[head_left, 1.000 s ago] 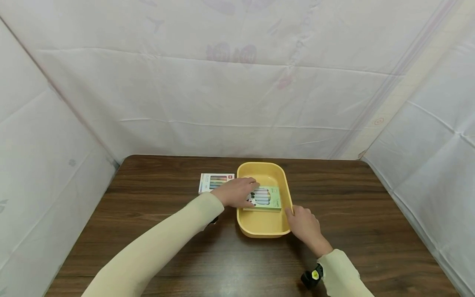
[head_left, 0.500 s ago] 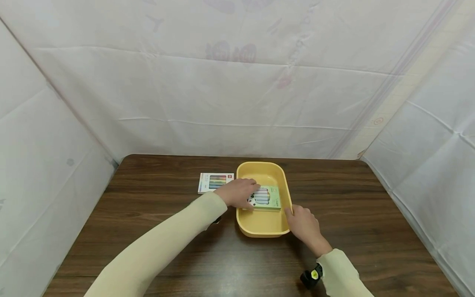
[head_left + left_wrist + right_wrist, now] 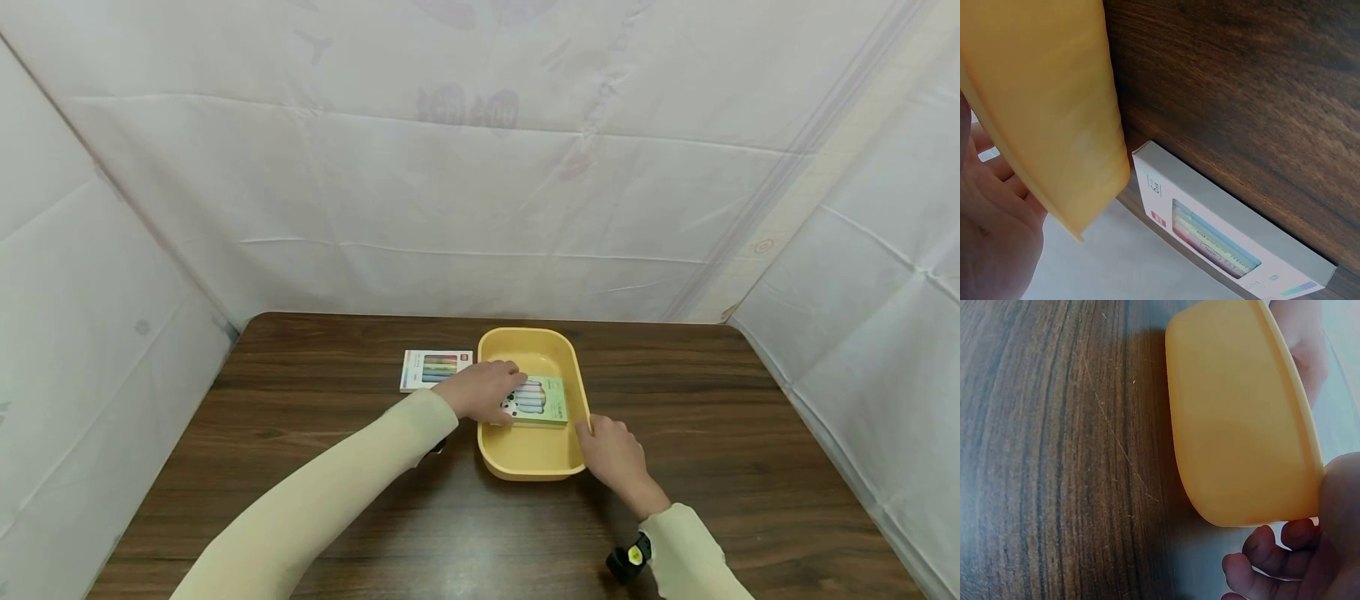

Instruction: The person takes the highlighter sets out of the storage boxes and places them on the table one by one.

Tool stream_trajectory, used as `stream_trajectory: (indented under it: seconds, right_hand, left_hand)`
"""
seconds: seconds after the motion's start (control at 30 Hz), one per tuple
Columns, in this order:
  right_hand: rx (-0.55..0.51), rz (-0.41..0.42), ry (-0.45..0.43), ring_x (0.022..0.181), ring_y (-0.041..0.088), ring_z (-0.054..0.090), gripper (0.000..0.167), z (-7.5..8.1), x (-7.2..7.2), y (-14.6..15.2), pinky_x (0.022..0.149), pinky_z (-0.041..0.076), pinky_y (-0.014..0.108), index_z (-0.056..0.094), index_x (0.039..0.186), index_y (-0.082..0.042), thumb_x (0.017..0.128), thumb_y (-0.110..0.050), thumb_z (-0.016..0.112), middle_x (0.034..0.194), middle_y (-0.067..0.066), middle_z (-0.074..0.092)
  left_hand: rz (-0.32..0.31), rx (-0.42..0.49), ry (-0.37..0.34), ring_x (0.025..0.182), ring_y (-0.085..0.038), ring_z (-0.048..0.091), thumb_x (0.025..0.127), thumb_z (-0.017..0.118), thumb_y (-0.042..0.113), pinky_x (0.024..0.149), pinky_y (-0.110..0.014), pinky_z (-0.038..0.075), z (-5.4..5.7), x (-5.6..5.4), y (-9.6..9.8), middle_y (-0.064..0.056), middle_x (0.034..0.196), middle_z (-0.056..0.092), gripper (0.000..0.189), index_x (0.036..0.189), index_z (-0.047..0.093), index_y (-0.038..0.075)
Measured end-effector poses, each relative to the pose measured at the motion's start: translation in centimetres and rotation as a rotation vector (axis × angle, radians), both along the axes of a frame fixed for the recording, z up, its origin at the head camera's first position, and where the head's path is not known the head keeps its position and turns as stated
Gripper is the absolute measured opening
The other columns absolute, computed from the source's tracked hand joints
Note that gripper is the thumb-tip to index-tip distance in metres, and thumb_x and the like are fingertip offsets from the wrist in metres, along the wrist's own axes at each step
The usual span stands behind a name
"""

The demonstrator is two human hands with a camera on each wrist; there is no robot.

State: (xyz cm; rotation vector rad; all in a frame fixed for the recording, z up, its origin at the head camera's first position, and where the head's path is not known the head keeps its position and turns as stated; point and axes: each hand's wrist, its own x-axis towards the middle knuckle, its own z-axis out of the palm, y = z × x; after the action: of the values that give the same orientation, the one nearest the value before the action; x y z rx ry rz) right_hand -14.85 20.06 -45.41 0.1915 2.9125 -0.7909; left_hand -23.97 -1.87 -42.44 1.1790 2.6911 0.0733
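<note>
A yellow plastic tray [image 3: 531, 457] stands on the table, with a green box of markers [image 3: 553, 403] lying flat inside it. My left hand [image 3: 482, 392] reaches over the tray's left rim and grips the left end of that box, thumb at its near side and fingers toward its far side. At the tray's near right corner, my right hand [image 3: 617, 457] pinches the rim. The right wrist view has the thumb over the edge and the curled fingers [image 3: 1269, 556] close to the outer wall. From the left wrist, the tray wall [image 3: 1054, 119] hides the green box.
Left of the tray lies a white box of coloured pens [image 3: 414, 370] with a clear window, partly behind my left hand. The dark wood table [image 3: 315, 400] ends at a white sheet wall [image 3: 465, 200] at the back, with more sheeting at both sides.
Both hands, the tray and the boxes keep nearly the same places; the left hand has shifted very slightly to the right over the green box.
</note>
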Motion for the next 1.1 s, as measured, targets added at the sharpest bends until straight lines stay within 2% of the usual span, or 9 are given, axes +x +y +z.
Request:
stream_trajectory:
  seconds: [0.37, 0.63, 1.1]
  right_hand:
    - [0.006, -0.005, -0.010, 0.050, 0.016, 0.048, 0.036, -0.1, -0.2, 0.1, 0.045, 0.034, 0.029, 0.059, 0.078, -0.010, 0.101, -0.029, 0.040, 0.060, 0.003, 0.053]
    - [0.005, 0.000, -0.005, 0.050, 0.017, 0.048, 0.036, -0.1, -0.3, 0.1, 0.045, 0.034, 0.029, 0.058, 0.077, -0.010, 0.101, -0.029, 0.039, 0.060, 0.004, 0.052]
    - [0.001, 0.003, 0.003, 0.050, 0.017, 0.047, 0.037, -0.1, -0.3, 0.0, 0.045, 0.033, 0.029, 0.057, 0.075, -0.010, 0.101, -0.030, 0.039, 0.060, 0.004, 0.052]
  left_hand:
    - [-0.040, 0.042, 0.044, 0.109, -0.019, 0.056, 0.083, 0.070, 0.039, 0.097, -0.035, 0.048, 0.0, 0.0, -0.1, -0.006, 0.125, 0.057, 0.062, 0.136, 0.053, 0.013]
    - [-0.055, 0.046, 0.075, 0.110, -0.020, 0.056, 0.084, 0.069, 0.040, 0.098, -0.036, 0.047, 0.3, 0.1, -0.4, -0.007, 0.129, 0.056, 0.058, 0.135, 0.056, 0.016]
    - [-0.066, 0.054, 0.093, 0.126, -0.025, 0.051, 0.085, 0.068, 0.039, 0.108, -0.039, 0.041, 1.2, 0.8, -0.8, -0.010, 0.139, 0.051, 0.058, 0.136, 0.055, 0.017]
